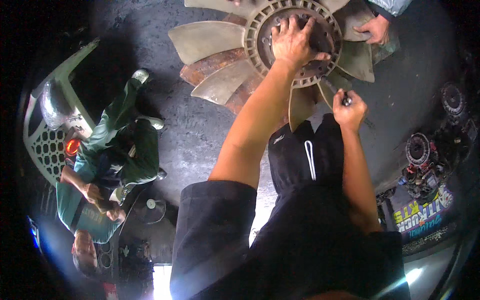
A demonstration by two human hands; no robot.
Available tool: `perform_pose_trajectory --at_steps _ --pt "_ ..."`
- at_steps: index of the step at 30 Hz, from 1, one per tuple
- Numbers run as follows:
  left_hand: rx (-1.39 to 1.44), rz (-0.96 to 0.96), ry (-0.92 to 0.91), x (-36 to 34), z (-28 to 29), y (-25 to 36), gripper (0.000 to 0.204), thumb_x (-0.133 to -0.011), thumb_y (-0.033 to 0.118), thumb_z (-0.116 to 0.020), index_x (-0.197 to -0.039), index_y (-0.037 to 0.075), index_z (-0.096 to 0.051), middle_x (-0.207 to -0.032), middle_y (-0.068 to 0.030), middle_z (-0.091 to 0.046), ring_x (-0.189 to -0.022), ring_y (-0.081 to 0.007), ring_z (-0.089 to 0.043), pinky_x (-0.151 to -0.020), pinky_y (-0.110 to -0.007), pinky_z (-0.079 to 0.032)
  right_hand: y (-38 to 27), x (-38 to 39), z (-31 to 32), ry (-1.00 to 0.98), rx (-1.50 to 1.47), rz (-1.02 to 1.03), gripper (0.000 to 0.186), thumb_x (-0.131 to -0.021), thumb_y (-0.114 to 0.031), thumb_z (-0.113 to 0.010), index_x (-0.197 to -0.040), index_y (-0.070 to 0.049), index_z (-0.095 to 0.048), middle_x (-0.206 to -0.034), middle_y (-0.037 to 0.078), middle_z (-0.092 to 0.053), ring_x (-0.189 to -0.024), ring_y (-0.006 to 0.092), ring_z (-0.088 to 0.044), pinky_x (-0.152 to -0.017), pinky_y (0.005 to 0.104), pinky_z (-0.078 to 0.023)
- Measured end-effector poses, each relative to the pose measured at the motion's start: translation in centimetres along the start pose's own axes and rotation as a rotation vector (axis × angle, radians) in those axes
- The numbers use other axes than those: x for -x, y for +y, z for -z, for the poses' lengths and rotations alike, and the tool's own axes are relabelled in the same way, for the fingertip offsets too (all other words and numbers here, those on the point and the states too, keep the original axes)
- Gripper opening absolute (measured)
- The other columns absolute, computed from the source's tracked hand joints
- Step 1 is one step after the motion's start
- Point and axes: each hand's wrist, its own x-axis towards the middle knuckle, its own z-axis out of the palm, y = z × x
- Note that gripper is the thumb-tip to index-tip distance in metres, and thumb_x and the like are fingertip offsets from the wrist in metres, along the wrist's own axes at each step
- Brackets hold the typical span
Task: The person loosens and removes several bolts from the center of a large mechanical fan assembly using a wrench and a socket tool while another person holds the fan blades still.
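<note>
A large fan with pale, worn blades lies flat at the top of the view, its ribbed ring around a dark metal hub. My left hand presses on this hub with fingers spread. Close to the near right of the ring, my right hand is closed around a dark rod-shaped tool. The tool's far end points at the ring's edge; I cannot tell whether it touches. Another person's hand rests on a blade at the right.
Rusty brown metal pieces show beneath the blades. Part of another hand appears at the top edge. To the left, a person in green sits beside a pale perforated panel. Dark round machine parts stand on the right.
</note>
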Motion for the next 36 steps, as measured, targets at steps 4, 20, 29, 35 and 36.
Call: perform_pose_trajectory --at_steps 4,20,29,35,36 --pt "0.012 0.016 0.103 0.5 -0.3 -1.0 0.110 -0.045 0.081 -0.068 -0.138 0.027 -0.045 -0.137 -0.0170 -0.043 -0.127 -0.0350 -0.039 -0.101 -0.050 -0.029 -2.2 -0.1 1.1 -0.066 0.125 -0.075 0.032 -0.075 -0.036 -0.066 -0.066 -0.006 -0.066 -0.065 0.020 -0.064 -0.061 0.0390 -0.064 -0.054 0.0449 -0.051" --pt "0.056 0.063 0.116 1.1 0.0 -1.4 0.106 -0.042 0.074 -0.075 -0.132 0.023 -0.053 -0.130 -0.0106 -0.051 -0.127 -0.0319 -0.041 -0.103 -0.048 -0.031 -1.2 -0.7 5.0 -0.379 -0.091 0.164 0.026 -0.076 -0.030 -0.071 -0.073 -0.004 -0.067 -0.066 0.019 -0.064 -0.064 0.0401 -0.063 -0.058 0.0458 -0.050" --pt "0.617 0.340 0.606 8.1 -1.5 4.5 0.082 -0.067 0.045 -0.075 -0.132 0.006 -0.046 -0.137 -0.0173 -0.046 -0.127 -0.0326 -0.042 -0.106 -0.052 -0.027 -0.6 -4.1 12.5 -0.550 -0.510 0.188 0.023 -0.080 -0.019 -0.072 -0.072 0.001 -0.064 -0.055 0.008 -0.059 -0.047 0.0162 -0.056 -0.046 0.0295 -0.043" --pt "0.652 -0.046 0.265 12.7 2.2 15.7 0.039 -0.063 0.028 -0.073 -0.092 0.007 -0.058 -0.082 -0.0134 -0.055 -0.081 -0.0338 -0.056 -0.075 -0.040 -0.043 2.3 -8.8 15.4 -0.960 -0.659 0.083 0.028 -0.075 -0.018 -0.077 -0.090 0.002 -0.063 -0.071 0.003 -0.061 -0.065 0.0085 -0.056 -0.057 0.0245 -0.045" --pt "0.655 -0.041 0.272 12.7 1.7 15.7 0.039 -0.063 0.028 -0.073 -0.092 0.007 -0.058 -0.082 -0.0134 -0.055 -0.081 -0.0338 -0.056 -0.075 -0.040 -0.043 2.0 -8.8 16.5 -0.964 -0.653 0.088 0.028 -0.075 -0.018 -0.077 -0.090 0.002 -0.063 -0.071 0.003 -0.061 -0.065 0.0085 -0.056 -0.057 0.0245 -0.045"
